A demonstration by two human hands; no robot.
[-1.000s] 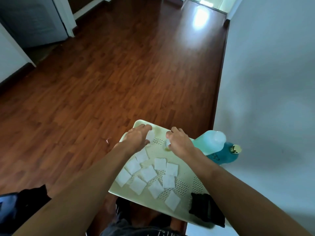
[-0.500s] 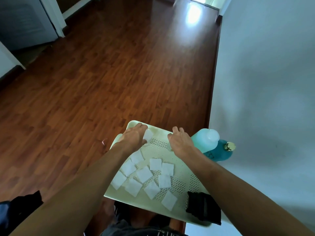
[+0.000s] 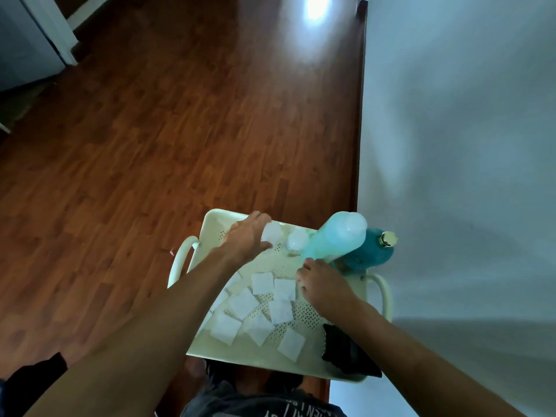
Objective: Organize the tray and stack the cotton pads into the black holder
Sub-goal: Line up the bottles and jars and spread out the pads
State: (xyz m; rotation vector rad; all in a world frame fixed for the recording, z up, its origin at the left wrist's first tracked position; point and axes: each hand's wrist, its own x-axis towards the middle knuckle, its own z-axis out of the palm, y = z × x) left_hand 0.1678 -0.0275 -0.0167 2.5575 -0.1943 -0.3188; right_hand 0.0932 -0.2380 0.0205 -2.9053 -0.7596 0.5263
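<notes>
The left hand (image 3: 246,240) is kept on a cotton pad (image 3: 273,233) at the tray's (image 3: 210,224) far edge, fingers flat. The right hand (image 3: 323,285) has been drawn back from the far pad to the loose pads (image 3: 262,283); its grip cannot be determined. The black holder (image 3: 337,344) lies at the tray's near right corner. No label is legible.

Reddish-brown wood floor (image 3: 180,145) with a bright glare patch (image 3: 316,7) far off — plain pale wall (image 3: 466,130) right, white door frame (image 3: 57,34) far left.

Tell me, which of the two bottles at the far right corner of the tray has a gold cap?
The darker teal bottle, the one nearest the wall. Its small gold cap shows on top, while the pale aqua bottle beside it has a whitish translucent top.
</notes>
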